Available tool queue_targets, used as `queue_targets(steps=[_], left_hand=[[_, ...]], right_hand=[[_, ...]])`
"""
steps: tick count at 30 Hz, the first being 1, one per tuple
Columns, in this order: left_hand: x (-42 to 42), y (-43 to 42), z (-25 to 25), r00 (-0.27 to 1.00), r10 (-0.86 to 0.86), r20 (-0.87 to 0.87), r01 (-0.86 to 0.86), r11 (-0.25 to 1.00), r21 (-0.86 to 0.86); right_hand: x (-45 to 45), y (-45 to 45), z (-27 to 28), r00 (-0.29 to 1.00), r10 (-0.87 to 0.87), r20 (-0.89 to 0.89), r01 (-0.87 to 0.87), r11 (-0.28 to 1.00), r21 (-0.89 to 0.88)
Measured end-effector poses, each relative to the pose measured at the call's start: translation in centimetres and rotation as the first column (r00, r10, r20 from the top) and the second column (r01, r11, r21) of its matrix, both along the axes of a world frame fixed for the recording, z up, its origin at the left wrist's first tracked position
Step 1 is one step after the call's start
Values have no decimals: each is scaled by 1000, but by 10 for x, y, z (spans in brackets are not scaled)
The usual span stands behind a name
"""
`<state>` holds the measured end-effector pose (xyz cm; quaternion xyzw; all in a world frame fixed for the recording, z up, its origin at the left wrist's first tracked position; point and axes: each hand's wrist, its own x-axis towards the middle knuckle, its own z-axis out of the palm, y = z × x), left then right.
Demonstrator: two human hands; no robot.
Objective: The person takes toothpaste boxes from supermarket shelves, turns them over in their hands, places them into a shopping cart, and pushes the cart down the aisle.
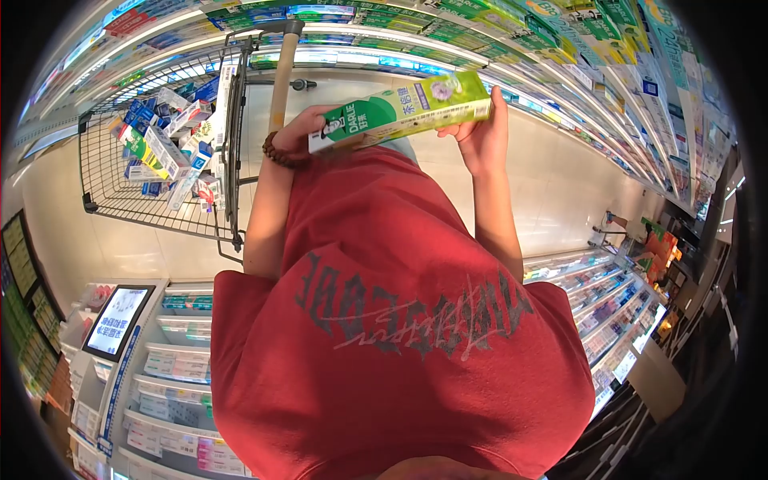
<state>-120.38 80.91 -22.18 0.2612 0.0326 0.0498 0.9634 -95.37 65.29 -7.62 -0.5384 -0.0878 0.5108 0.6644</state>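
Note:
A long green and white Darlie toothpaste box (400,110) is held level in front of the red shirt, its printed side facing up. My left hand (306,133), with a brown beaded bracelet at the wrist, is closed round the white end, and its fingers are partly hidden behind the box. At the yellow-green end, my right hand (485,138) grips from below and the side, with the thumb along the edge. To the left stands a wire shopping cart (100,180) with a pile of toothpaste boxes (164,148) inside.
Shelves of boxed goods (560,48) curve along the top and right. The cart's handle (284,80) is just beyond my left hand. Behind me are more shelves (172,364) and a display screen (118,320). Pale floor tiles (552,176) lie to the right.

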Motion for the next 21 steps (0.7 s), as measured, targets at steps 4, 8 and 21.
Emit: queue_targets(steps=[4,8,21], left_hand=[[-1,-5,-10,997,10,72,-18,994,110],[-3,-1,-18,951,104,291,-130,989,71],[-67,53,14,399,906,145,-752,413,-514]], right_hand=[[6,1,-1,984,175,-23,-175,984,-5],[-3,6,0,977,207,54,-204,977,-65],[-9,27,-7,954,299,35,-295,951,-92]])
